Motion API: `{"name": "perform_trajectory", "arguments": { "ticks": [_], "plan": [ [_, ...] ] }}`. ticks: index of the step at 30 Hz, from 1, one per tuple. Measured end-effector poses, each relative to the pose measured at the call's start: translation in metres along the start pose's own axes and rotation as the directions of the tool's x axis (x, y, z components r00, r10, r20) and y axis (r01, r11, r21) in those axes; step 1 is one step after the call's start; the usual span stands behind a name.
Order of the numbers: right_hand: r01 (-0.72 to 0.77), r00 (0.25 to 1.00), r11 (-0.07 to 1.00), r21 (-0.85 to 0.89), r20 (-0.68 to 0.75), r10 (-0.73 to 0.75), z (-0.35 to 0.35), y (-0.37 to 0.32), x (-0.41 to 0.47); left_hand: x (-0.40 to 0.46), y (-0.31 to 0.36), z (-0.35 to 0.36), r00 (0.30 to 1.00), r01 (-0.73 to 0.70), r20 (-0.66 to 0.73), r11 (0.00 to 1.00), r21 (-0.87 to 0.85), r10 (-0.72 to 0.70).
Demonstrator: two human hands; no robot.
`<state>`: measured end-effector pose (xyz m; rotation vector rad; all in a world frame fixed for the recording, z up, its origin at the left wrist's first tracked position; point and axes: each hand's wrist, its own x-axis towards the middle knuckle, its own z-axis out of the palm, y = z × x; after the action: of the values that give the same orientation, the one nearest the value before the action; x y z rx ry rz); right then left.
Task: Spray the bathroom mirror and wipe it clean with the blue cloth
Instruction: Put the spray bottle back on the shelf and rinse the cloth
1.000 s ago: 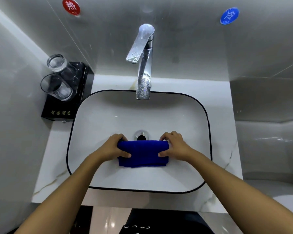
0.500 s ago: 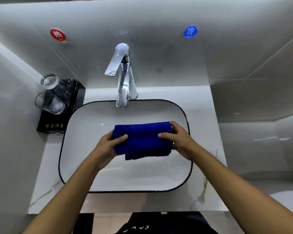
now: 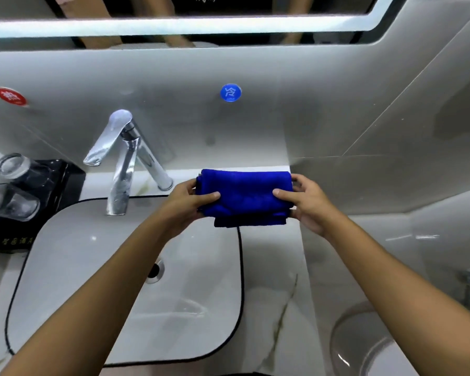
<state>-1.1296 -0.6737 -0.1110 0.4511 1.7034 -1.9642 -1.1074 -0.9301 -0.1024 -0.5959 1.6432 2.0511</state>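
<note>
Blue cloth (image 3: 244,198), folded: pinched between left hand (image 3: 186,199) and right hand (image 3: 307,204); keep folds flat, raise to mirror (image 3: 228,23) above.

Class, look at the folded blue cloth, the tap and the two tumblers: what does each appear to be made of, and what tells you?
Blue cloth: likely microfibre, soft matte nap. Tap: probably chromed metal, mirror-bright reflections. Tumblers: seemingly clear glass, see-through with thick rims.
</note>
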Motion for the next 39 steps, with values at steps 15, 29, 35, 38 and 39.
{"name": "perform_trajectory", "arguments": {
  "ticks": [15, 29, 35, 38, 39],
  "plan": [
    [-0.151, 0.977, 0.973, -0.172, -0.176, 0.12, -0.041, 0.008, 0.131, 0.15, -0.006, 0.041, 0.943, 0.307, -0.235, 0.886, 0.346, -0.235],
    [-0.149, 0.93, 0.882, -0.446, -0.368, -0.029, -0.042, 0.051, 0.197, 0.216, -0.044, 0.024, 0.909, 0.359, -0.352, 0.848, 0.391, -0.223],
    [-0.137, 0.923, 0.86, -0.492, -0.379, -0.07, -0.041, 0.054, 0.19, 0.215, -0.044, 0.027, 0.912, 0.343, -0.371, 0.824, 0.45, -0.177],
    [-0.147, 0.928, 0.83, -0.538, -0.365, -0.072, -0.041, 0.053, 0.182, 0.208, -0.042, 0.028, 0.925, 0.309, -0.358, 0.799, 0.516, -0.126],
    [-0.155, 0.93, 0.816, -0.556, -0.361, -0.069, -0.039, 0.049, 0.176, 0.201, -0.038, 0.029, 0.929, 0.296, -0.355, 0.786, 0.542, -0.104]
  ]
}}
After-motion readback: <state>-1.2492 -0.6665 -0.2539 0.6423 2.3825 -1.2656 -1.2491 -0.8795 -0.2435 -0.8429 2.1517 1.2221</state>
